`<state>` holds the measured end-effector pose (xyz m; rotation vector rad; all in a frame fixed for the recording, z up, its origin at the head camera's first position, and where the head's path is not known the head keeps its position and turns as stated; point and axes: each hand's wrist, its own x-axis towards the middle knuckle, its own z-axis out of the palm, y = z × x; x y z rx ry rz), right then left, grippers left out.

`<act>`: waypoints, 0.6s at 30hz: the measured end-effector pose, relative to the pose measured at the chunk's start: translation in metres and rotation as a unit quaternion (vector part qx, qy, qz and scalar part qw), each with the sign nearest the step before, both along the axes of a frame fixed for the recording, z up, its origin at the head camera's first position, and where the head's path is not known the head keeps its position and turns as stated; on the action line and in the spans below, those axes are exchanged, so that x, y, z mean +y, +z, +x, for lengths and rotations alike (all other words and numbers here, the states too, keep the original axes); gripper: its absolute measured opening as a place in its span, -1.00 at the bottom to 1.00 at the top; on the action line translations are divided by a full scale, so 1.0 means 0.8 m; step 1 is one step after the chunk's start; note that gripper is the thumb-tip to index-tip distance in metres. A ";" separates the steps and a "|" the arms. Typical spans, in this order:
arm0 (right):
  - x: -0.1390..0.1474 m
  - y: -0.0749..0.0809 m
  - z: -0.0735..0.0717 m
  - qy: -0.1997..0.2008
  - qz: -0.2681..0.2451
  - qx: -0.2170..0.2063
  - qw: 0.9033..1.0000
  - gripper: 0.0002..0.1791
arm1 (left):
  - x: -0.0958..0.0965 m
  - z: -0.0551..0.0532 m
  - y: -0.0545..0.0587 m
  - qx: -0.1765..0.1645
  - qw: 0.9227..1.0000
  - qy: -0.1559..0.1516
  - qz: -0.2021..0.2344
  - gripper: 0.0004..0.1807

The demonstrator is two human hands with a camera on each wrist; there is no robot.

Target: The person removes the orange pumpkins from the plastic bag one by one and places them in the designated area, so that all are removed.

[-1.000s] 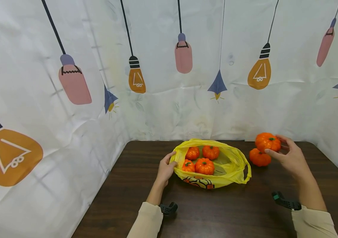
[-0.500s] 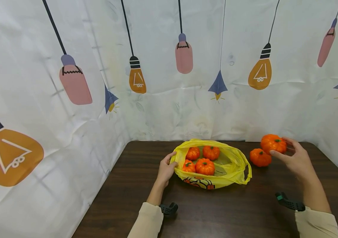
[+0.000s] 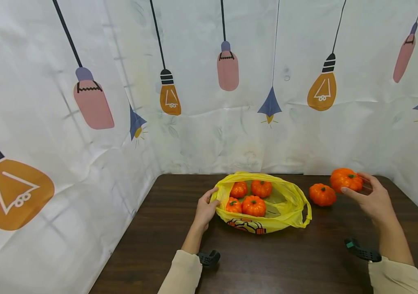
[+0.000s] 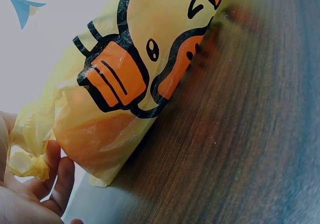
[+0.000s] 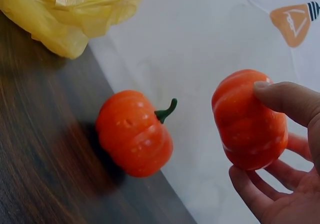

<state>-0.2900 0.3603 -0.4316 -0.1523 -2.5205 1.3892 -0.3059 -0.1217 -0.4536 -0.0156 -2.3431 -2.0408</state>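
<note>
My left hand (image 3: 205, 209) pinches the left rim of a yellow plastic bag (image 3: 286, 220) with a cartoon print. The bag lies with its mouth spread, and several small orange pumpkins (image 3: 253, 206) sit inside. In the left wrist view the thumb and fingers hold gathered plastic (image 4: 30, 134) at the bag's edge. My right hand (image 3: 376, 202) holds another orange pumpkin (image 5: 247, 121) between thumb and fingers, raised over the table. Just left of it, one more pumpkin (image 3: 322, 194) with a green stem rests on the table, apart from the bag.
A dark wooden table (image 3: 278, 261) lies beneath everything. White cloth (image 3: 201, 139) printed with lamps hangs behind the table and along its left side. The bag's handle loop (image 3: 306, 214) faces the loose pumpkin.
My right hand has moved right and slightly down with its pumpkin, away from the bag and clear of the pumpkin on the table. The left hand and the bag stay put.
</note>
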 end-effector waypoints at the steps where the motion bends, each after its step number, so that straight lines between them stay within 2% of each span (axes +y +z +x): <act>1: 0.001 -0.001 0.000 0.000 0.000 -0.001 1.000 0.04 | 0.000 0.000 0.000 0.000 1.000 -0.001 0.000 -0.44; 18: 0.018 -0.022 -0.002 -0.022 -0.010 -0.017 1.000 0.04 | 0.000 0.004 0.006 -0.004 1.000 0.002 -0.004 -0.44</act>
